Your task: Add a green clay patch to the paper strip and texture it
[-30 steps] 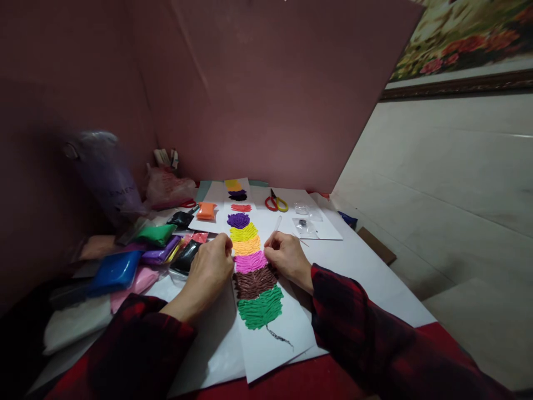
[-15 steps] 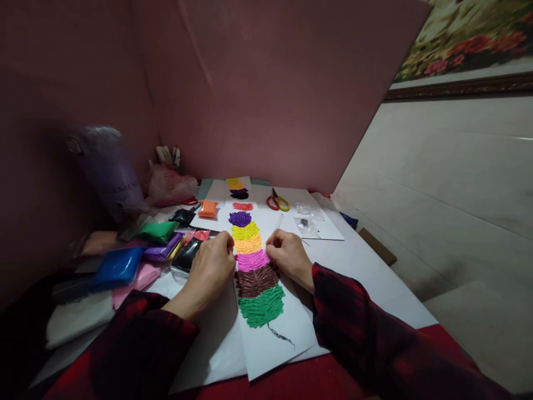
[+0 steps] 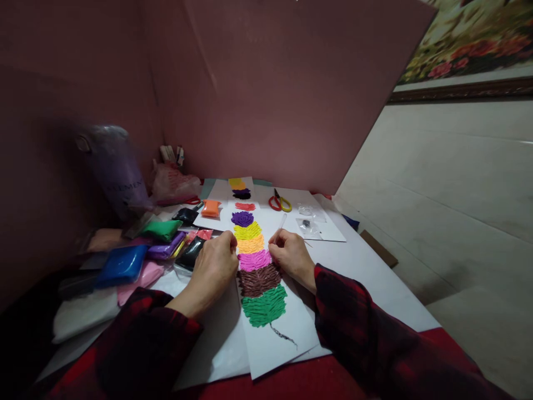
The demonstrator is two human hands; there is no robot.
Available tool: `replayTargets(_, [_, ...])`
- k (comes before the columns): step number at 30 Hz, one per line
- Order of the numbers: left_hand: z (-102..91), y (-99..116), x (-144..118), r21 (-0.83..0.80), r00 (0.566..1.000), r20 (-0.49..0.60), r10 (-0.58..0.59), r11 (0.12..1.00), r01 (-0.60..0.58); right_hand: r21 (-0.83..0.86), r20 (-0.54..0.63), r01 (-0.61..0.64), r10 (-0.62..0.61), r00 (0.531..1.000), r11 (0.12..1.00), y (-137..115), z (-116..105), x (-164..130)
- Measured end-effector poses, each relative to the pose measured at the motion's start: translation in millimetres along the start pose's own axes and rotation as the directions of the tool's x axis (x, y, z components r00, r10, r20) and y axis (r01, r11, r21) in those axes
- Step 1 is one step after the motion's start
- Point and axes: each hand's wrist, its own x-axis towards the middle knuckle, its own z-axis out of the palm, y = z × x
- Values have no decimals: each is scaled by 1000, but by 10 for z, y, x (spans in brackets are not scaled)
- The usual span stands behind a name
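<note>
A white paper strip (image 3: pixel 270 355) lies lengthwise before me, covered in ridged bands of coloured clay. Its green band (image 3: pixel 264 306) is nearest, followed by brown (image 3: pixel 259 280), pink (image 3: pixel 254 259), orange, yellow and purple farther away. My left hand (image 3: pixel 217 260) is closed at the strip's left edge beside the orange and pink bands; whatever its fingertips pinch is hidden. Across from it, my right hand (image 3: pixel 292 256) is closed around a thin, see-through stick (image 3: pixel 282 221) that points up and away. Those fingertips are close to the right end of the pink band.
Several clay packets, including a blue one (image 3: pixel 121 265) and a green one (image 3: pixel 162 229), are piled at left, with an orange packet (image 3: pixel 210 208) farther back. Scissors (image 3: pixel 280 202) and small clear bags (image 3: pixel 308 226) lie beyond my right hand. A purple bottle (image 3: pixel 119 172) stands at left.
The whole view has shifted slightly, so everything appears a little farther right. Both hands keep nearly the same pose beside the pink and orange bands.
</note>
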Motion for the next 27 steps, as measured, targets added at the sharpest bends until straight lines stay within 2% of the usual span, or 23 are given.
replayTargets(27, [-10, 6, -12, -17, 1000, -14, 5, 1000, -6, 11, -87, 0, 1, 996, 1000, 21, 34, -10])
